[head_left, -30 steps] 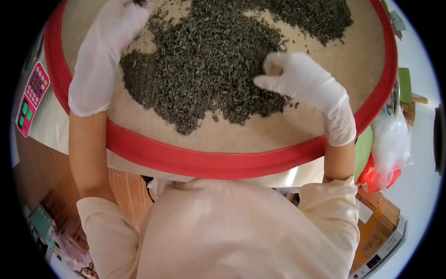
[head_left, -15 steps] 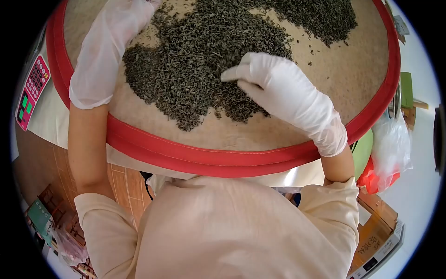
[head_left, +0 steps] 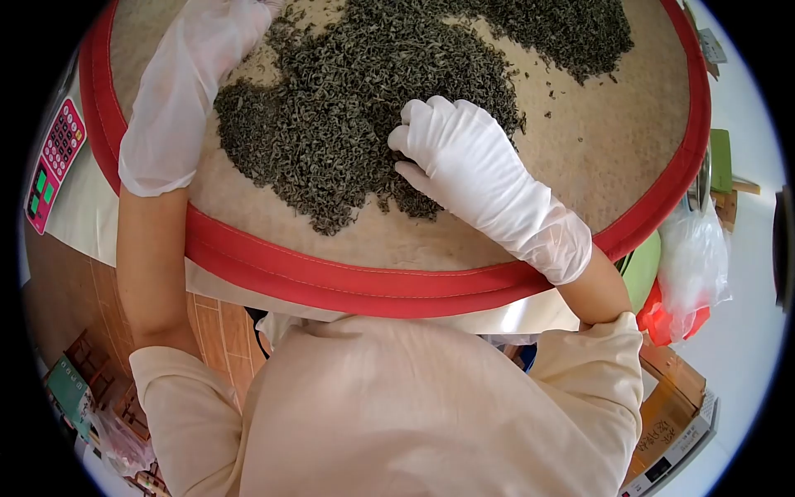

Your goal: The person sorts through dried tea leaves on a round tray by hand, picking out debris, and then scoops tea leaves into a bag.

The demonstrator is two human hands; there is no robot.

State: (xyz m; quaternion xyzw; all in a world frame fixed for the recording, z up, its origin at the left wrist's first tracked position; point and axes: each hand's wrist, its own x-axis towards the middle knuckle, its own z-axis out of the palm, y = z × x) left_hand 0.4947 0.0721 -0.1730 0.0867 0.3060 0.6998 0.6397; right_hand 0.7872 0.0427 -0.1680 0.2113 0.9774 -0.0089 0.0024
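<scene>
Dark, curled dried tea leaves [head_left: 348, 108] lie heaped across a round, tan tray with a red fabric rim [head_left: 331, 286]. My right hand [head_left: 464, 157], in a white glove, rests on the right side of the main heap. Its fingers are curled down toward the leaves, with the thumb a little below them; whatever the fingertips hold is hidden. At the upper left, my left hand [head_left: 236, 25], also in a white glove, is beside the heap's left edge. The top of the view cuts off its fingers.
A second pile of tea leaves [head_left: 571, 37] sits at the tray's upper right. A pink digital scale [head_left: 58, 157] stands to the left. Off to the right are a clear plastic bag [head_left: 696, 257], a red bag [head_left: 671, 315] and a cardboard box [head_left: 671, 398].
My right hand has shifted slightly left, and its extended index finger has curled in with the others. My left hand has barely moved.
</scene>
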